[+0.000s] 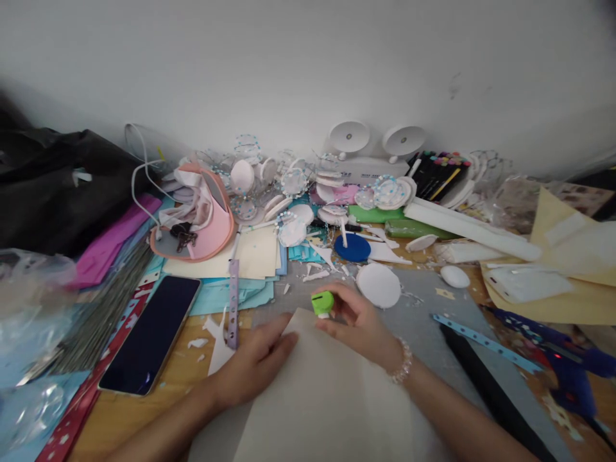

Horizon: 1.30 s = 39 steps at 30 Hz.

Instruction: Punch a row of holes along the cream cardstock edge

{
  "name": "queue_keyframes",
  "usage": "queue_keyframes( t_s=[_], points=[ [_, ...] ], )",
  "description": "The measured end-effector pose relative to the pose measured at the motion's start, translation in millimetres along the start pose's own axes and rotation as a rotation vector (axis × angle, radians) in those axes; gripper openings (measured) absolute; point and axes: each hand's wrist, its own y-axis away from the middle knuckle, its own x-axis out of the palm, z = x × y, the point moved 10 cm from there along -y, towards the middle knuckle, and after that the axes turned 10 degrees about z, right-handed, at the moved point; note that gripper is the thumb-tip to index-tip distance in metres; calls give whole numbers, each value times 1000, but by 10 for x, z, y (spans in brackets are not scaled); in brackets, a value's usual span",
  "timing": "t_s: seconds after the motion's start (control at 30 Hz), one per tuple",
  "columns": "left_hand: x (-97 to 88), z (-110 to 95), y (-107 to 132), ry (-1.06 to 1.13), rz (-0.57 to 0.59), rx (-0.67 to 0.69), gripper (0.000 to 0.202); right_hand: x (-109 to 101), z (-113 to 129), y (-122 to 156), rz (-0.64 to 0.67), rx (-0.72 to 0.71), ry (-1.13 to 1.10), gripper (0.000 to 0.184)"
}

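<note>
A small lime-green craft punch (322,303) with a white base sits at the top edge of a cream sheet of paper (332,398). My right hand (353,321) closes around the punch from the right, thumb below and fingers above. At the sheet's upper left edge, my left hand (260,356) grips the paper, its thumb over the edge; its other fingertips are partly hidden. A grey cutting mat (433,378) lies beneath the sheet. Just beyond my right hand is a white round disc (378,285).
A phone (151,333) lies at left beside a pink visor cap (212,224). A blue glue gun (563,359) with a lit red light rests at right, near a black stick-shaped object (491,391). White discs, beaded wires, markers (443,173) and paper scraps crowd the back.
</note>
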Motion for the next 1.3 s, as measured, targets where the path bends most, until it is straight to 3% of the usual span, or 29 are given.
queue_keyframes(
  t_s=[0.13, 0.3, 0.7, 0.83, 1.03, 1.17, 1.3],
  points=[
    [24, -62, 10, -42, 15, 42, 20, 70, 153, -21, 97, -52, 252, 44],
    [1, -133, 20, -99, -18, 91, 17, 108, 255, 10, 102, -100, 376, 50],
    [21, -114, 5, -139, -27, 95, 15, 154, 260, 23, 107, -102, 418, 50],
    [29, -120, -5, -139, -21, 94, 14, 226, 222, 30, 167, -92, 422, 50],
    [45, -114, -25, -140, 5, 92, 15, 280, 257, 10, 202, -175, 360, 37],
    [50, -129, -18, -165, 8, 90, 16, 320, 230, -14, 257, -160, 285, 35],
    [38, -115, -23, -202, -8, 69, 18, 320, 235, -11, 230, -150, 291, 35]
  ],
)
